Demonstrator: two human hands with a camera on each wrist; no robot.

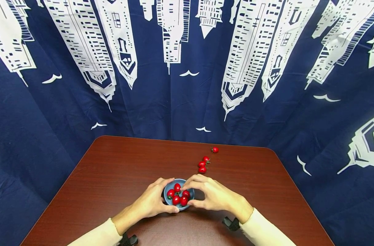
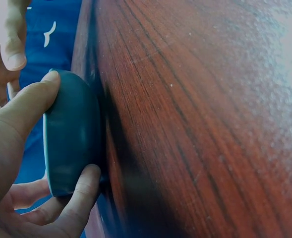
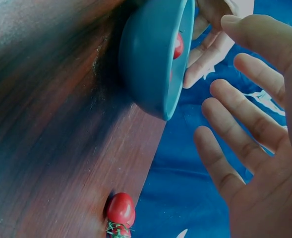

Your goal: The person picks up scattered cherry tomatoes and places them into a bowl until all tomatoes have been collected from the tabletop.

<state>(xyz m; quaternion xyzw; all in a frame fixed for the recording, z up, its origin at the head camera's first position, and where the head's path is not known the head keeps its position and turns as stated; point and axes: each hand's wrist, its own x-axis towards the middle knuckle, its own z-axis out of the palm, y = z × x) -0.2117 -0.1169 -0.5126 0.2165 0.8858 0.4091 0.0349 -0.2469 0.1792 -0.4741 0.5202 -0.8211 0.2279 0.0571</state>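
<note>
A small blue bowl (image 1: 181, 181) with several red cherry tomatoes (image 1: 176, 200) in it stands near the front middle of the table. My left hand (image 1: 151, 201) grips the bowl from its left side, thumb at the near rim and fingers around the far side; its outer wall (image 2: 74, 134) shows in the left wrist view. Over the right part of the bowl hovers my right hand (image 1: 209, 193), its fingers spread and loosely bent with nothing between them. The right wrist view shows these fingers (image 3: 240, 126) apart from the bowl.
Several more cherry tomatoes (image 1: 202, 164) lie in a loose row behind the bowl, slightly right. A single tomato (image 1: 215, 150) sits farther back, near the far edge of the brown wooden table (image 1: 128, 164). Behind the table hangs a dark blue cloth (image 1: 153, 102) with white buildings.
</note>
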